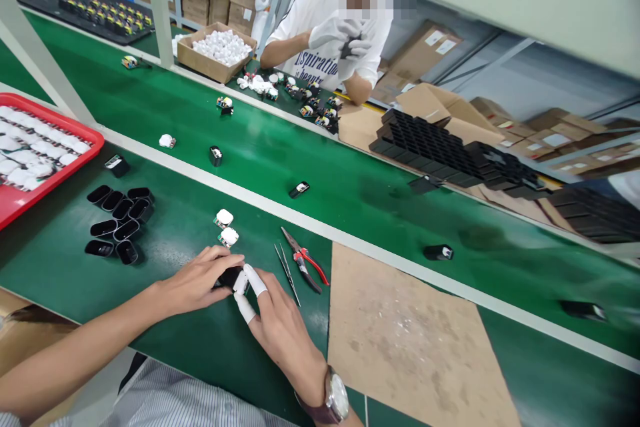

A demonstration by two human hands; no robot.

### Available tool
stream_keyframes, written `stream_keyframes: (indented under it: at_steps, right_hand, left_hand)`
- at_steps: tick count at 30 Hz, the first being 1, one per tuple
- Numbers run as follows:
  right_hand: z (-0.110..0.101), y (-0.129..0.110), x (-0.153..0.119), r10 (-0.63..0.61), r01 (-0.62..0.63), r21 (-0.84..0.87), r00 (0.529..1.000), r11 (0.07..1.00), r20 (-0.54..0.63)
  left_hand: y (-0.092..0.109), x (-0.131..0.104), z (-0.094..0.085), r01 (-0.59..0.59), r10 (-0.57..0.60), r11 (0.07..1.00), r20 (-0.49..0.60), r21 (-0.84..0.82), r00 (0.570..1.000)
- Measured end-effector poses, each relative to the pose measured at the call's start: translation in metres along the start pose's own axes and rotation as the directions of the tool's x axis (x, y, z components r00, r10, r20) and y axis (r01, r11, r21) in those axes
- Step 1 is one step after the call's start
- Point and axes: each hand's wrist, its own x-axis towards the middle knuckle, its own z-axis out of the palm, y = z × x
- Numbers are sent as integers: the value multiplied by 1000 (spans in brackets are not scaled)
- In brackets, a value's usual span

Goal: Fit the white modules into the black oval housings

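Observation:
My left hand point(200, 280) is closed round a small black plastic housing point(231, 276), partly hidden by the fingers. With white finger cots on thumb and forefinger, my right hand point(280, 317) pinches a white-topped part point(241, 283) at the housing's right end. How deep the part sits in the housing I cannot tell. Just beyond my hands lie two white-capped circuit pieces point(229, 236). Several black oval housings point(126, 230) stand with their mouths up on the bench to the left. Tweezers point(287, 275) and red-handled pliers point(305, 260) rest to the right.
A red tray point(95, 147) of white parts stands at far left. Across the green conveyor belt point(260, 163), which carries scattered units, a gloved co-worker point(330, 33) handles a dark part. A cardboard sheet point(400, 333) covers the right bench. Black trays point(425, 147) are stacked opposite.

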Motion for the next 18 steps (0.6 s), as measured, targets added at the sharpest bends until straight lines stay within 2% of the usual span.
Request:
stream_keyframes:
  at_steps: [6,9,12,15,18]
  right_hand:
    - [2,10,-9,-30,32,18,998,999,-62]
    - [9,16,-9,-90,94,78,994,993,-60]
    - [17,19,-7,-110,117,189,993,975,-48]
    - [22,21,-5,-90,101,237,994,966,-53]
    - [26,26,-4,-98,116,270,992,956,-77]
  left_hand:
    - [1,0,-2,101,-86,981,99,-165,991]
    - [0,-3,-1,133,-108,976,148,-171,983]
    - [1,-6,0,137,-119,979,127,-148,985]
    - [2,-4,-2,7,0,990,49,-140,999]
    - [-1,-2,-3,-183,179,977,-47,-112,983]
